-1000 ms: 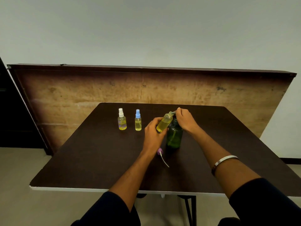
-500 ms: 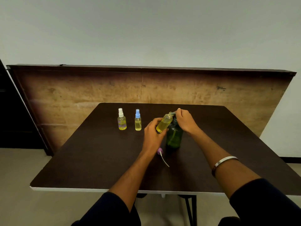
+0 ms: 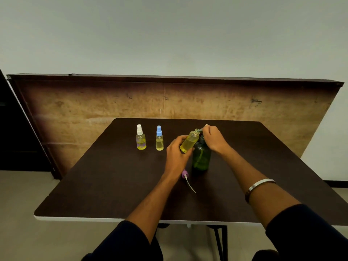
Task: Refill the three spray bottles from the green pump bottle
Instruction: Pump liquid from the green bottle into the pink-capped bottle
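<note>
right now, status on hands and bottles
Left hand grips uncapped spray bottle, tilted. Right hand on green pump bottle pump head. Purple sprayer cap lies loose on table.

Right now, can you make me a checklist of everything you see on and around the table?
Surface: dark brown table, white front edge.
Job's things: green pump bottle stands upright; open spray bottle, tilted, mouth at the pump's nozzle, yellow liquid inside; white-capped spray bottle and blue-capped spray bottle stand capped, side by side at the far left.
Clutter: purple sprayer top with its tube lies on the table near the pump bottle.
Hands: left hand grips the open bottle; right hand rests on the pump head.
Cables: nothing seen.
Surroundings: wooden board leaning behind the table, pale wall, metal bangle on the right wrist.
</note>
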